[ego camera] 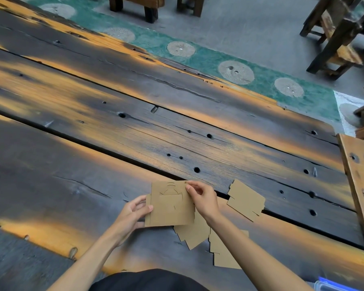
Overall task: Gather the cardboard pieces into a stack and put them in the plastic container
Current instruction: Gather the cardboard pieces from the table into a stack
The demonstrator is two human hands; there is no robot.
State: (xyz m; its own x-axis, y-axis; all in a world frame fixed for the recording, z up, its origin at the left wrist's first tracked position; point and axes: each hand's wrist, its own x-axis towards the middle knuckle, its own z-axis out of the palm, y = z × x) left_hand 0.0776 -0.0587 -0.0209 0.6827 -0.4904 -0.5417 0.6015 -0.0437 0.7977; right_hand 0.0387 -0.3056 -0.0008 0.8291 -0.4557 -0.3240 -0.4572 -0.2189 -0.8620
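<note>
We are early in the gathering, by our reading. The counter [135, 127], a broad run of dark scorched planks, carries every piece that we can see, and none is in the plastic container [332, 286] yet; only a blue-edged corner of it shows, low and to the right of our right forearm, well apart from both sets of fingers.

The held stack [171, 206] is the biggest cardboard thing in view: flat die-cut pieces, at least two, since a second edge shows behind the front one at the left. Our left hand [132, 215] pinches its left edge, thumb on the face and the other fingers behind. Our right hand [203, 198] pinches the top right corner between thumb and forefinger, as if squaring the edges.

Still loose on the counter are the lower right piece [225, 255], under our right forearm; the far right piece [245, 200], beyond the right fingers and clear of them; and the middle piece [192, 232], just below the stack and under the right wrist.

So we judge three pieces left to collect, then the drop into the container.
</note>
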